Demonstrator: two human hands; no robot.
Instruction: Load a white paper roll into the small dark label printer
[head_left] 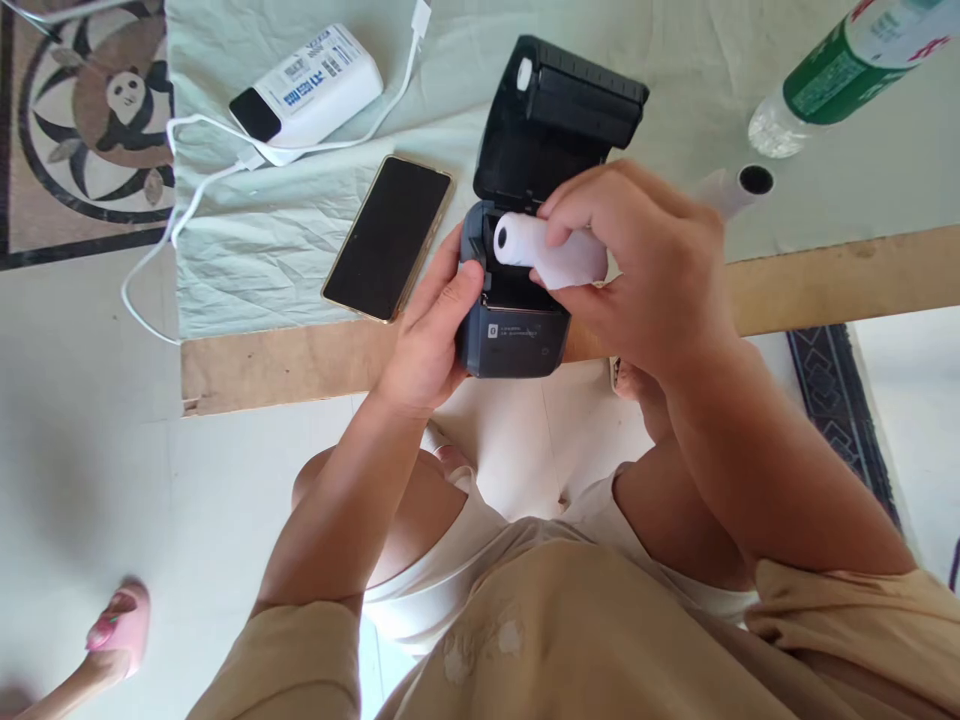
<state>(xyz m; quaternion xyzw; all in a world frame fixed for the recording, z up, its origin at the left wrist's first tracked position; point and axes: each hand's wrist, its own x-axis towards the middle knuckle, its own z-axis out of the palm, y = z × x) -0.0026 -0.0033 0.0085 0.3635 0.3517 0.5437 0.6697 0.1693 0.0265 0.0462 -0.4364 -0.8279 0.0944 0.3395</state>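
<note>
A small dark receipt printer has its lid raised, just over the table's front edge. Wrapped around its left side is my left hand, with the thumb near the open compartment. Between the fingers and thumb of my right hand is a white paper roll, held at the compartment's mouth with a loose paper end hanging. Whether the roll touches the compartment floor cannot be seen. A second paper roll lies on the cloth beyond my right hand, partly hidden by it.
On the green cloth lie a phone, a white power bank and its white cable. A bottle with a green label lies at the back right. The table's wooden edge runs across. Someone's foot in a pink slipper shows lower left.
</note>
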